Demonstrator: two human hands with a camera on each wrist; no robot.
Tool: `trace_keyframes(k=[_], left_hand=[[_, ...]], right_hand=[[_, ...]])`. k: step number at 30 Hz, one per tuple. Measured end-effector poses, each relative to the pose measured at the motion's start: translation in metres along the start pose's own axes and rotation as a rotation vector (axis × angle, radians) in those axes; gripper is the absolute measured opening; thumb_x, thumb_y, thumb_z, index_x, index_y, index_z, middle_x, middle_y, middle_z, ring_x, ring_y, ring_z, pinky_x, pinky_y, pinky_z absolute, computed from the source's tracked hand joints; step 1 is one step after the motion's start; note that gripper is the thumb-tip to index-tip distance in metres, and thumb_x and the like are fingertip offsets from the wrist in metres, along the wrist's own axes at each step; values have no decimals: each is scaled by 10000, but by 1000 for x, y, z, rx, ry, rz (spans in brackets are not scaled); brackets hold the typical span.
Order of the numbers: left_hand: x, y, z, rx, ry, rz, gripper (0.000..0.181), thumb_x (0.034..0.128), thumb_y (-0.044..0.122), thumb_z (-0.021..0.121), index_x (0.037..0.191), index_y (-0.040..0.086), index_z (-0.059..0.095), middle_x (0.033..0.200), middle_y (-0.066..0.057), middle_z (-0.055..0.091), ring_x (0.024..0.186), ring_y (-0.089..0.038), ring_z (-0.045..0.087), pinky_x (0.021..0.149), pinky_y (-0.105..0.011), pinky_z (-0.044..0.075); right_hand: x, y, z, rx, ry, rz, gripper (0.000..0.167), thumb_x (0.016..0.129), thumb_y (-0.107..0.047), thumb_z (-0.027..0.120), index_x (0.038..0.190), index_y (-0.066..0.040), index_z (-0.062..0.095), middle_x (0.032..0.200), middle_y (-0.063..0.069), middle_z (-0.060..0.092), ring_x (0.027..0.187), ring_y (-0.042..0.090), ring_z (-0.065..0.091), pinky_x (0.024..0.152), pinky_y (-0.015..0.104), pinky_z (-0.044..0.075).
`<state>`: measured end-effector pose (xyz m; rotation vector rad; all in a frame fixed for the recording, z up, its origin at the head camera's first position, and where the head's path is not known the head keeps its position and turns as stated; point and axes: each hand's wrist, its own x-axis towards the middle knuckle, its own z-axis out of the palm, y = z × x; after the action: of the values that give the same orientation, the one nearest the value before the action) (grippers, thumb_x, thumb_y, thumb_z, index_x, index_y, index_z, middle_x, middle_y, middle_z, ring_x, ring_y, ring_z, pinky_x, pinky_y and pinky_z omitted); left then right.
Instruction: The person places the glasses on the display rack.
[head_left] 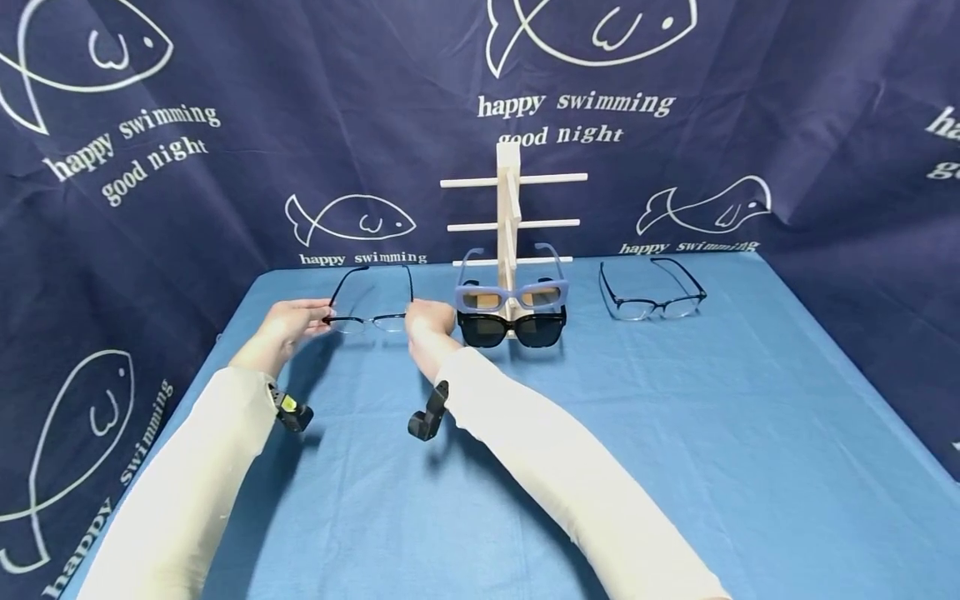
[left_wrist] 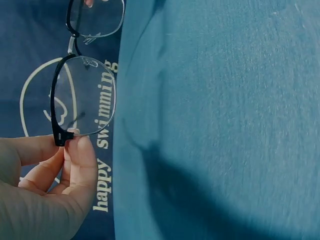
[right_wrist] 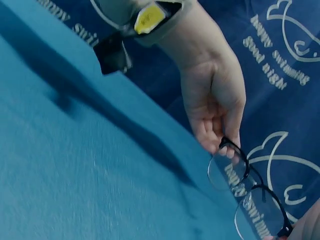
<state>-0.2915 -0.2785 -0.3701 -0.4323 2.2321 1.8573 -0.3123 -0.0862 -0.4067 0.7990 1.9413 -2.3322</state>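
Clear glasses with a black upper rim are held up by both hands, temples unfolded and pointing away. My left hand pinches the left hinge corner; in the left wrist view its thumb and fingers grip the black frame corner. At the other corner my right hand holds the frame, its fingertips mostly hidden in the head view. The right wrist view shows the left hand at one end of the glasses, and part of the right hand at the other.
A wooden stand with crossbars rises just right of my right hand, carrying blue-framed glasses and black sunglasses low down. Another dark-framed pair lies on the blue cloth to the right. A navy printed curtain hangs behind.
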Motion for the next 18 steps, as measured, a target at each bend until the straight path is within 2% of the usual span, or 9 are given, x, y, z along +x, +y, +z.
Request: trace_keyframes(k=[1, 2, 5, 7, 10, 11, 13, 18], left_hand=[[-2, 1, -1, -10, -7, 9, 533, 969, 43, 555, 1453, -63, 358, 711, 192, 646, 696, 20, 631, 833, -163, 566], [-4, 1, -3, -10, -12, 15, 535, 967, 41, 556, 1452, -68, 357, 709, 195, 647, 693, 20, 631, 801, -153, 571], [-13, 2, -9, -48, -23, 28, 534, 956, 31, 573, 1440, -74, 375, 735, 187, 662, 716, 4, 640, 758, -140, 574], [-20, 2, -12, -104, -42, 36, 449, 939, 10, 593, 1371, -40, 481, 757, 170, 677, 731, -15, 648, 750, -149, 579], [-31, 4, -16, -195, -84, 52, 199, 919, -14, 616, 1088, 69, 680, 783, 142, 703, 715, -40, 656, 706, -156, 583], [-35, 5, -17, -221, -99, 59, 171, 914, -21, 620, 984, 108, 707, 791, 131, 710, 706, -49, 657, 697, -162, 585], [-41, 7, -18, -251, -123, 69, 242, 909, -21, 630, 827, 183, 731, 808, 125, 719, 706, -57, 659, 687, -167, 585], [-53, 14, -17, -258, -146, 72, 244, 913, 16, 644, 811, 211, 749, 855, 137, 724, 739, -59, 654, 717, -176, 585]], right_hand=[[-11, -6, -3, 113, 26, 12, 223, 882, 42, 570, 973, -31, 760, 1087, 128, 722, 1106, 273, 639, 946, 365, 543], [-27, -18, -7, 83, 35, 48, 199, 869, 21, 632, 1011, -40, 757, 1109, 107, 719, 1153, 269, 619, 992, 378, 523], [-49, -31, -13, 10, 44, 33, 185, 839, -3, 696, 997, -67, 768, 1082, 81, 728, 1134, 240, 627, 969, 356, 533], [-56, -36, -15, -19, 27, 19, 191, 839, -16, 711, 1014, -71, 767, 1074, 75, 730, 1123, 221, 631, 951, 337, 539], [-65, -43, -22, 9, -31, 4, 188, 859, -18, 697, 1034, -50, 756, 1075, 80, 730, 1091, 220, 648, 918, 322, 560], [-68, -44, -25, 23, -54, -2, 187, 866, -16, 688, 1040, -42, 752, 1078, 85, 728, 1073, 222, 657, 906, 315, 566], [-71, -48, -29, 55, -93, -14, 185, 879, -11, 673, 1049, -25, 743, 1084, 98, 723, 1029, 234, 675, 878, 306, 580], [-81, -56, -40, 79, -165, -72, 201, 898, -6, 645, 1082, 0, 724, 1109, 116, 713, 984, 242, 685, 863, 303, 585]])
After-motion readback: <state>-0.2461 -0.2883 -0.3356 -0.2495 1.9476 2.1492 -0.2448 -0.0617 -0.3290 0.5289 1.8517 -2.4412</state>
